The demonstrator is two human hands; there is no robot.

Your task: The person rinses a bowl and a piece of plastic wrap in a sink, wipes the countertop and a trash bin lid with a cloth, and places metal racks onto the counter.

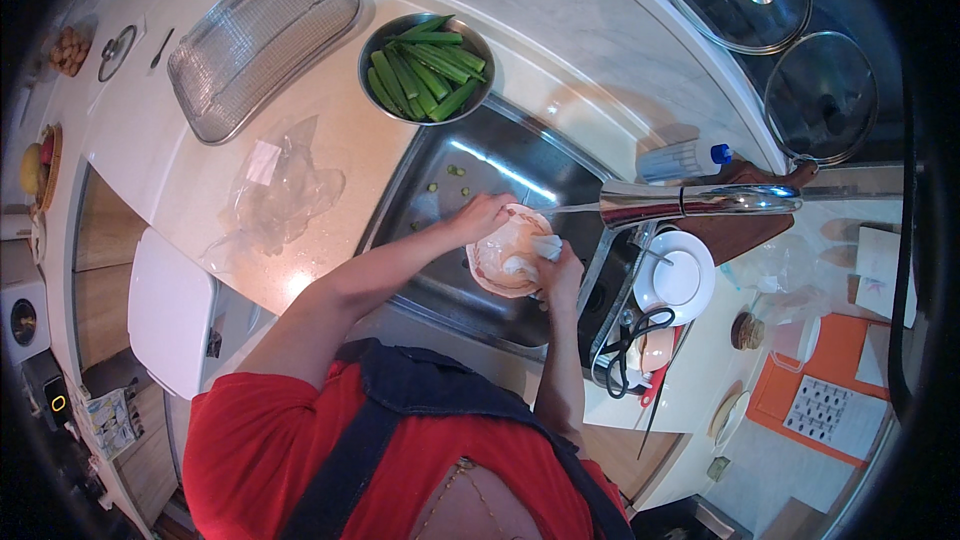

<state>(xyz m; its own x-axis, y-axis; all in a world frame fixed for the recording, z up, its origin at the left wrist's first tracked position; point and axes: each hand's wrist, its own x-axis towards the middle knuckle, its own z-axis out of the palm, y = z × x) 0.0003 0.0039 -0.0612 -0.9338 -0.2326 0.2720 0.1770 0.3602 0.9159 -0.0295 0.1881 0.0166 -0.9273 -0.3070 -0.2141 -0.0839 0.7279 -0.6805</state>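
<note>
Over a stainless steel sink (420, 195), my left hand (481, 217) grips the upper rim of a white bowl with a reddish patterned edge (491, 251). White foam or wet matter lies inside the bowl. My right hand (561, 270) pinches a whitish cloth or sponge (547, 247) against the bowl's right side. A thin stream of water runs from the chrome faucet (645, 204) towards the bowl's top edge. Several small green okra ends (454, 170) lie on the sink floor. Above the sink stands a metal bowl (364, 64) full of green okra pods (427, 67).
Left of the sink are a crumpled plastic bag (281, 195) and a wire mesh basket (262, 37). To the right, a dish rack holds a white plate (675, 277) and black-handled scissors (630, 345). A blue-capped bottle (679, 161) and a wooden cutting board (735, 232) are behind the faucet.
</note>
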